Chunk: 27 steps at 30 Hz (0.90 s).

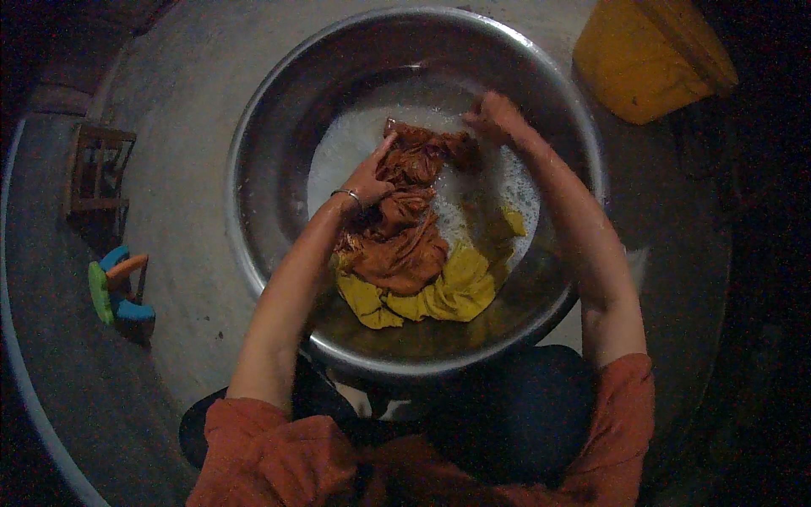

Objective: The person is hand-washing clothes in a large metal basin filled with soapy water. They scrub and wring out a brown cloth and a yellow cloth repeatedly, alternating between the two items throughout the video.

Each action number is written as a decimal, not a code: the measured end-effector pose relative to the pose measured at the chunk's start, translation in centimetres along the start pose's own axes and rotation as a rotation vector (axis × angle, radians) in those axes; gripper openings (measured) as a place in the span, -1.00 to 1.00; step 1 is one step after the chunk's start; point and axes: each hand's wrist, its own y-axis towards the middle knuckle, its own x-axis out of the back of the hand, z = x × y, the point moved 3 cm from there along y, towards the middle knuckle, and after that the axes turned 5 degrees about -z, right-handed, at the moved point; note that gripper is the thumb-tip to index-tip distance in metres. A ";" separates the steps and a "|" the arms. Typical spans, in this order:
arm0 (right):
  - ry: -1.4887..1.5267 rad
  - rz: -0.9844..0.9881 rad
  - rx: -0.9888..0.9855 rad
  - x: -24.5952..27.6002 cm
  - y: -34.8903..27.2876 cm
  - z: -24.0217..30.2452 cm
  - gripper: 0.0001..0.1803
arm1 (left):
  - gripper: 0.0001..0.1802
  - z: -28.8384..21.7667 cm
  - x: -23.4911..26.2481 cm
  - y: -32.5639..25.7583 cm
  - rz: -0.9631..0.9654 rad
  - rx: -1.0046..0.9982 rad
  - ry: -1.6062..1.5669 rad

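A wet orange-brown cloth (404, 245) lies bunched in a wide metal basin (279, 110), its far end stretched toward the right. My left hand (369, 179), with a bracelet at the wrist, grips the cloth's left edge, index finger pointing away from me and thumb over the fabric. Beyond the cloth's far right end, my right hand (500, 118) is raised with curled fingers, slightly blurred. Whatever is inside its fist is hidden. Under the near side of the brown cloth lies a yellow cloth (456, 287), partly under the water. Foamy water (338, 152) surrounds both cloths.
An orange-yellow bucket (646, 59) is beyond the basin at the right. On the floor to the left are a small wooden frame-like object (97, 173) and a green, blue and orange object (118, 283). My knees are close to the basin's near rim.
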 end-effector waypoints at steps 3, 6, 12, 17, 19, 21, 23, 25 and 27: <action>-0.139 0.156 0.061 -5.4 -0.7 -0.5 -0.70 | -0.19 0.2 0.0 0.2 0.066 0.003 0.355; -0.161 0.177 0.205 -7.7 -0.5 -2.0 -0.68 | -0.32 -4.8 -1.3 0.2 0.012 0.052 0.811; 0.566 0.081 0.029 0.5 0.7 0.4 -0.86 | -0.66 -7.0 -0.9 -0.3 -0.120 -0.410 0.790; 0.196 -0.298 -0.024 -1.1 1.8 -5.2 -0.79 | -0.68 -9.0 -0.6 -2.7 0.085 -0.164 0.321; -0.188 -0.505 0.137 -3.9 1.6 -5.6 -0.75 | -0.62 -8.8 -0.3 -2.8 0.062 -0.105 0.354; -0.252 -0.401 0.108 -5.6 0.9 -2.2 -0.70 | -0.56 -8.2 0.4 -3.3 0.077 -0.023 0.402; -0.289 -0.314 0.161 -6.9 0.0 0.9 -0.67 | -0.49 -8.1 0.5 -3.0 0.153 0.055 0.450; -0.295 -0.184 0.175 -9.2 1.4 -0.3 -0.70 | -0.40 -8.0 0.1 -2.1 0.102 -0.030 0.416; -0.216 -0.102 0.309 -9.8 1.4 1.0 -0.73 | -0.31 -7.5 0.5 -1.3 -0.015 -0.132 0.421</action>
